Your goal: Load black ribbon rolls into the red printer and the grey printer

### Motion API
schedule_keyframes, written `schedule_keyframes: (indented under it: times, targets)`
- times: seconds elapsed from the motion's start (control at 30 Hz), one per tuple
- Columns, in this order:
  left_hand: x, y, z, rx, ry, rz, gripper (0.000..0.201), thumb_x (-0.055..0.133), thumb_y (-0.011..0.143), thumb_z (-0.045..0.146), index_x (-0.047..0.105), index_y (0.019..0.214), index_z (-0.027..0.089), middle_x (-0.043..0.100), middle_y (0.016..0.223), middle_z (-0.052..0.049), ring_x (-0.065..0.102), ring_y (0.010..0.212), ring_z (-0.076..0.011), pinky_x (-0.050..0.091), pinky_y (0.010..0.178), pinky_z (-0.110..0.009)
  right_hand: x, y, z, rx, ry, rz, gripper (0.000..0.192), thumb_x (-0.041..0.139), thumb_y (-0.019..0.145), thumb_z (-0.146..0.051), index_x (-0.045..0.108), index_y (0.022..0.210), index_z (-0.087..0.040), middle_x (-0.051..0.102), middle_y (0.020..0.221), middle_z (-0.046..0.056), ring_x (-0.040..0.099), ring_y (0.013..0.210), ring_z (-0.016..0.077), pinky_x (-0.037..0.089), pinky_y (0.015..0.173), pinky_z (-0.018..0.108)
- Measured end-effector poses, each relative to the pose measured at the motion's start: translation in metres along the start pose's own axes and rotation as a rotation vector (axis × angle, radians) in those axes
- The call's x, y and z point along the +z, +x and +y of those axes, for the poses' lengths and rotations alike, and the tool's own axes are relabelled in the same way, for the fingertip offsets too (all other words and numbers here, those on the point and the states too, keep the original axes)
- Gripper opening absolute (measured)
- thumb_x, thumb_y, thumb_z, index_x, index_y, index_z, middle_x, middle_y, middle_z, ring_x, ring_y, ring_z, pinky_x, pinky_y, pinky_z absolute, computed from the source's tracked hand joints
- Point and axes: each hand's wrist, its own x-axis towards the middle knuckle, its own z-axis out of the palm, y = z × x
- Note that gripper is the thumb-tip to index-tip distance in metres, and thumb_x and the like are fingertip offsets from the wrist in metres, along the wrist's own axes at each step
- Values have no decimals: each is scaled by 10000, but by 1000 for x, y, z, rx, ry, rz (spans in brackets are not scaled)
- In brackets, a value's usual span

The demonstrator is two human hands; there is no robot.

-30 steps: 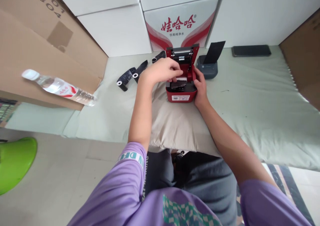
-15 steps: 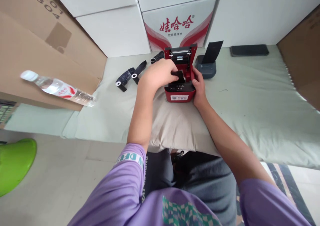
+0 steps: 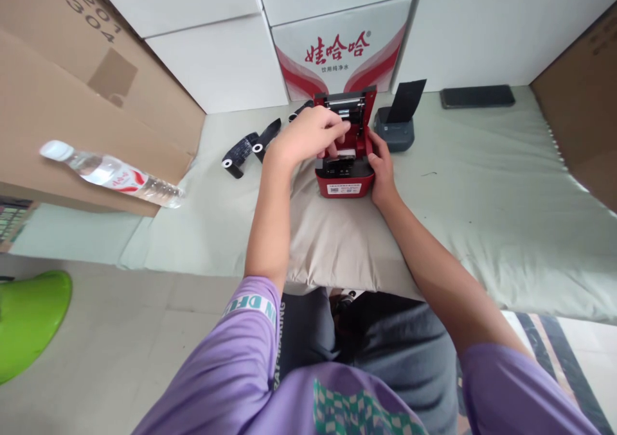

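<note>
A small red printer [image 3: 344,183] stands on a beige pillow [image 3: 337,242] with its lid [image 3: 370,99] tipped up. A dark roll [image 3: 337,162] lies in its open bay. My left hand [image 3: 303,139] hovers over the bay with bent fingers, the fingertips near the lid's inner roller. Whether they pinch anything is hidden. My right hand [image 3: 380,168] clasps the printer's right side.
Two black label rolls [image 3: 236,157] [image 3: 267,136] lie left of the printer, a grey printer [image 3: 393,136] with a raised flap just right of it. A phone [image 3: 477,96] lies at the back, a water bottle [image 3: 110,173] on a cardboard box [image 3: 58,94] to the left, a green stool [image 3: 24,319] on the floor.
Half a second ago my left hand held a black roll down in the bay. Now the roll lies in the bay and the hand has lifted a little toward the lid. The right hand stays put.
</note>
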Motion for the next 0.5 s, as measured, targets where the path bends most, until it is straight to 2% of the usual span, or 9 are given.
schedule_keyframes:
  times: [0.07,0.13,0.23,0.3,0.4,0.5]
  targets:
    - [2,5,-3,41,73,56,267,637,1007,453,764,967,222,760,839,-49,705,840,-218,507,817,-354,0,0,3,-7,0,-9,823,700,803,-882,631,1456,-384,621,1622,21,514,1579,361,342,1388,620]
    - [5,9,-3,60,155,187,164,683,964,378,768,1041,260,773,966,-67,706,1000,-265,521,893,-397,-2,0,8,-22,-4,-23,796,684,835,-860,609,1481,-401,610,1633,13,520,1576,356,345,1384,630]
    - [8,11,-2,59,262,370,357,673,960,383,712,1314,356,744,1262,-87,582,1346,-336,488,1077,-490,-5,1,14,-37,-15,-40,767,663,869,-835,581,1510,-421,598,1645,2,525,1573,347,354,1379,631]
    - [8,10,-3,45,319,354,582,691,943,454,581,1514,426,681,1436,-70,429,1521,-348,413,1198,-539,-6,1,17,-38,-22,-46,759,659,877,-826,579,1514,-423,595,1647,-1,522,1576,345,355,1380,627]
    - [9,9,-5,18,368,241,894,750,876,545,366,1680,473,583,1596,-50,223,1657,-361,276,1306,-607,-6,1,17,-34,-17,-39,752,673,870,-820,591,1502,-421,598,1644,-4,516,1581,347,349,1385,624]
    - [11,8,-5,5,361,198,994,785,838,548,321,1712,450,521,1662,-68,187,1678,-388,211,1329,-651,-5,1,14,-30,-3,-27,751,691,857,-817,607,1486,-414,604,1637,-3,519,1578,347,339,1391,622]
